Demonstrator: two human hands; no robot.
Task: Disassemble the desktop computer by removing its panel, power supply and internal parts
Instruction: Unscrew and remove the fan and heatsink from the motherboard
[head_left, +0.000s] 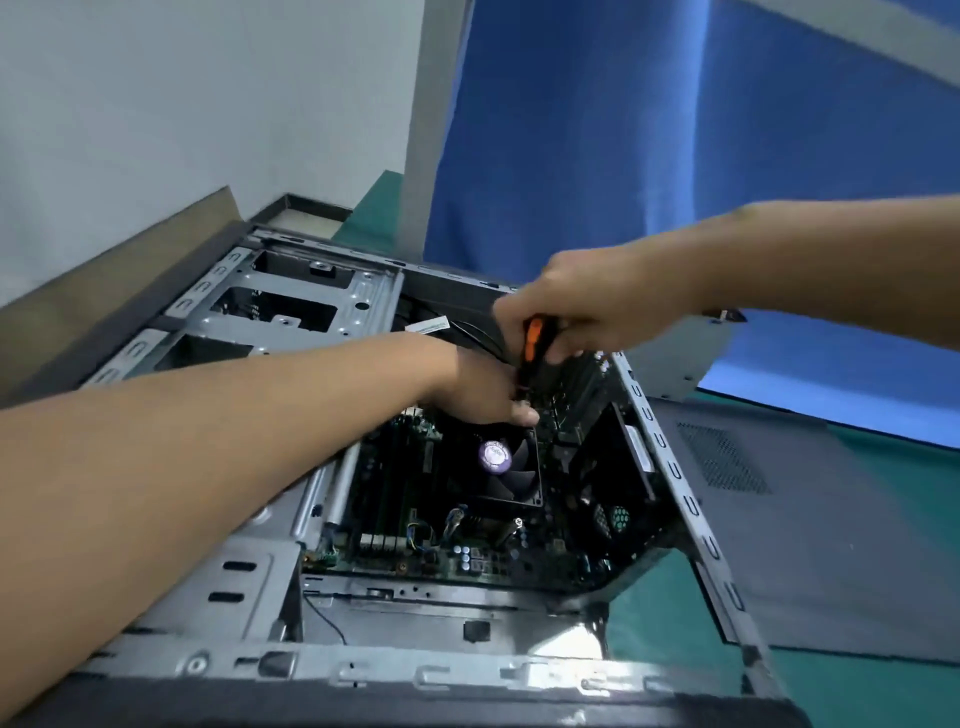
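The open grey desktop case (249, 587) lies on its side on the green mat, its motherboard (467, 558) exposed. A black CPU cooler fan (506, 470) with a purple sticker sits mid-board. My right hand (566, 306) is closed around an orange-and-black screwdriver (532, 345), which points down into the case just above the fan. My left hand (483, 392) reaches in beside the screwdriver shaft, fingers curled at its lower end near the fan's top edge. The screwdriver's tip is hidden behind my left hand.
The removed dark side panel (810, 530) lies flat on the green mat (670, 618) to the right. An empty metal drive cage (291, 306) fills the case's far left. A grey metal box (675, 358) sits behind the case. Blue curtain (649, 130) and white wall stand behind.
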